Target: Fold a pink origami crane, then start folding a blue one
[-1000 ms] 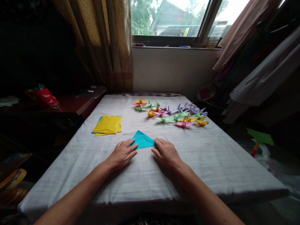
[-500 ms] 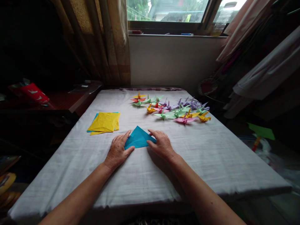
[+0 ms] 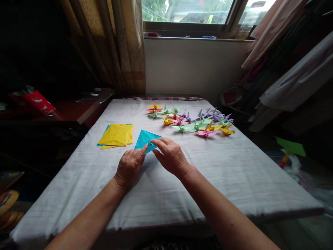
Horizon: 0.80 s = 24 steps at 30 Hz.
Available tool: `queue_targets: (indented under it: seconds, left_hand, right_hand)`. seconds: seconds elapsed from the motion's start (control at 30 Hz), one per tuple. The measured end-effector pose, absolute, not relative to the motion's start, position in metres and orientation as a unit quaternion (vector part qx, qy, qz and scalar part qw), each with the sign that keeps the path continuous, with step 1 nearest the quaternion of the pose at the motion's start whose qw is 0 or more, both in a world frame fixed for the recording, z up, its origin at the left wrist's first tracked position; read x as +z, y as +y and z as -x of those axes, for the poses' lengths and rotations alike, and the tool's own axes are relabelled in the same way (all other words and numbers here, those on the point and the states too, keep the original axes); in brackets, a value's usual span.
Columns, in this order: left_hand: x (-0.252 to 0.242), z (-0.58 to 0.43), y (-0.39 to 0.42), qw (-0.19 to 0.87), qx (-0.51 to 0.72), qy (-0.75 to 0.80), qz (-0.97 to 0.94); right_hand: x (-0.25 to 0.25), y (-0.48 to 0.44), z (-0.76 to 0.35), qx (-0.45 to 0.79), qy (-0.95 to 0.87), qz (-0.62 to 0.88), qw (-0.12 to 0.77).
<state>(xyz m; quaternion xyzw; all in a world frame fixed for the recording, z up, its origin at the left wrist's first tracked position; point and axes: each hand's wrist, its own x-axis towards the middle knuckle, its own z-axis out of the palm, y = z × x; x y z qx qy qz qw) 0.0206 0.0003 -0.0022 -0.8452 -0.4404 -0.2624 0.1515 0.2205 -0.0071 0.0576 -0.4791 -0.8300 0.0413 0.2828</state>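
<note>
A folded piece of blue origami paper [image 3: 143, 138] is held slightly tilted above the cloth-covered table [image 3: 161, 205], its point facing away from me. My left hand [image 3: 130, 166] grips its near left edge, the index finger stretched along the paper. With thumb and fingers, my right hand [image 3: 170, 155] pinches the right corner, hiding part of that side. Left of my hands lies a small stack of yellow paper squares [image 3: 117, 134] with blue edges showing beneath. Several folded paper cranes [image 3: 206, 132] in purple, green, pink, yellow and red stand farther back on the right.
A dark side table [image 3: 70, 113] with a red container [image 3: 40, 102] adjoins the left side. Behind the table are a brown curtain [image 3: 130, 52] and a window [image 3: 184, 12]. Clothes [image 3: 293, 83] hang at the right, near a green paper piece [image 3: 290, 146].
The blue paper has been lifted, moved a little left and turned. My right hand has shifted left with it, closer to my left hand.
</note>
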Motion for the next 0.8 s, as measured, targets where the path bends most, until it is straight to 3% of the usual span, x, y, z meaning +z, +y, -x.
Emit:
queue_targets:
  seconds: [0.13,0.23,0.5,0.7,0.8]
  left_hand:
    - [-0.006,-0.017,0.000,0.205,-0.279,-0.361,0.866]
    - [-0.006,-0.020,-0.001,0.203,-0.260,-0.347,0.878]
    - [0.019,-0.009,0.012,0.001,-0.092,-0.306,0.948]
    - [0.028,-0.004,0.030,-0.024,-0.022,-0.286,0.958]
    - [0.026,-0.005,0.033,-0.030,-0.013,-0.278,0.960]
  right_hand:
    - [0.036,-0.007,-0.227,-0.023,-0.825,0.451,0.340]
    - [0.021,-0.010,-0.233,-0.073,-0.852,0.414,0.311]
    - [-0.010,-0.023,-0.275,-0.048,-0.853,0.457,0.246]
    - [-0.011,-0.032,-0.294,-0.081,-0.822,0.542,0.156]
    - [-0.007,-0.037,-0.286,-0.130,-0.808,0.554,0.153]
